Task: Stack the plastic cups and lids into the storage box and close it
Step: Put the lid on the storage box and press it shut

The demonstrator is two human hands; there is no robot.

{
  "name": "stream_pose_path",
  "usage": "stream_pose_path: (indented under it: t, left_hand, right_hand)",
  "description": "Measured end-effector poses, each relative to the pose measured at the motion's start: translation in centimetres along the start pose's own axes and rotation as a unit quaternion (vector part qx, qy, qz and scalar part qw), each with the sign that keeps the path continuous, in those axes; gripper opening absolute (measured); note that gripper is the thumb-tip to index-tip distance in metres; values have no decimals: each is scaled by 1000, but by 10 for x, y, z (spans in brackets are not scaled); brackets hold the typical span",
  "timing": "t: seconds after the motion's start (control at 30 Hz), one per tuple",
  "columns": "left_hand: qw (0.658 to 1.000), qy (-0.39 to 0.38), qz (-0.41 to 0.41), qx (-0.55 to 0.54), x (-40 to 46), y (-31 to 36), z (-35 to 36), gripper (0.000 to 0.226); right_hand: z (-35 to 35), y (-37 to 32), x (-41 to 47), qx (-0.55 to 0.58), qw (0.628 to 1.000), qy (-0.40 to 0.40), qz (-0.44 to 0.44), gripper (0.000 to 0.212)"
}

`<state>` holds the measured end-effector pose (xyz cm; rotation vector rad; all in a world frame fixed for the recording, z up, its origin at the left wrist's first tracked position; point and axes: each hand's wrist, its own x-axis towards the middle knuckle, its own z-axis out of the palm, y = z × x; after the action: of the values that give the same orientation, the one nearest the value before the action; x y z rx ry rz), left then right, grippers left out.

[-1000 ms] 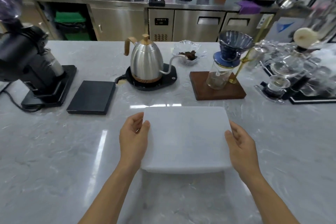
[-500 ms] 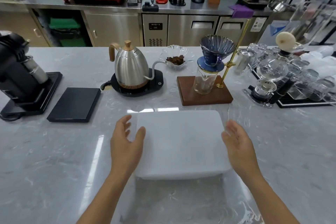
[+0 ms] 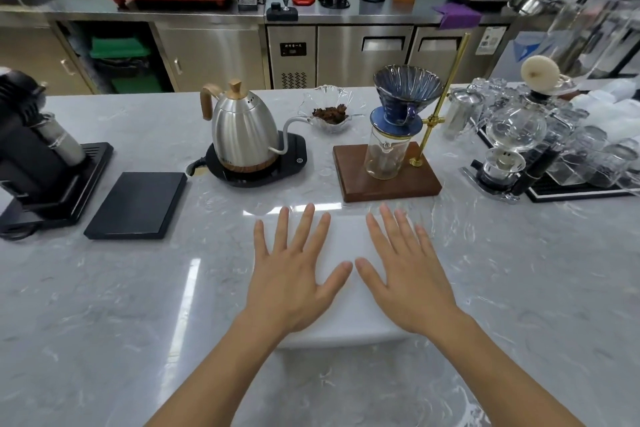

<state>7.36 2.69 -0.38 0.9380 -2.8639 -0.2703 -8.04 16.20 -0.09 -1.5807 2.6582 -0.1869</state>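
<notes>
A white storage box (image 3: pixel 346 239) stands on the marble counter in front of me with its flat lid on. Both my hands lie palm down on that lid, fingers spread. My left hand (image 3: pixel 294 270) covers the lid's left half and my right hand (image 3: pixel 405 270) covers the right half, thumbs almost touching in the middle. Neither hand holds anything. The box's contents are hidden; no cups or lids show.
Behind the box stand a steel gooseneck kettle (image 3: pixel 242 135) on a black base, a glass dish of coffee grounds (image 3: pixel 329 113) and a pour-over stand (image 3: pixel 388 170). A black scale (image 3: pixel 136 204) and a grinder (image 3: pixel 38 152) sit left; glassware (image 3: pixel 554 149) crowds the right.
My hands left the sides of the box, opened out and came down flat on top of the lid. The view shifted a little to the left and up.
</notes>
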Motion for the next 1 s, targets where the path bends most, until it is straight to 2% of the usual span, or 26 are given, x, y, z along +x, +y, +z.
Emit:
stream_pose_path:
  t: [0.2, 0.47, 0.57, 0.7, 0.83, 0.93, 1.0]
  left_hand:
    - [1000, -21, 2, 19, 3, 2, -2, 91]
    - [999, -31, -7, 15, 8, 1, -3, 96]
    - [1000, -19, -6, 3, 8, 1, -6, 89]
    - [991, 53, -56, -109, 6, -1, -13, 73]
    - [954, 126, -143, -233, -2, -10, -17, 63]
    - [917, 115, -199, -325, -8, -19, -17, 70]
    - [895, 70, -238, -371, -9, -26, -15, 75]
  right_hand:
    - [-2, -1, 2, -7, 1000, -27, 2, 81]
    - [0, 3, 9, 8, 1000, -17, -7, 84]
    - [-1, 6, 9, 46, 999, -1, -8, 82]
    - [-4, 12, 6, 182, 981, 46, 40, 68]
    - [-4, 16, 3, 314, 937, 59, 143, 64]
    - [-5, 20, -1, 379, 906, 48, 184, 57]
    - [-5, 21, -2, 416, 884, 37, 210, 45]
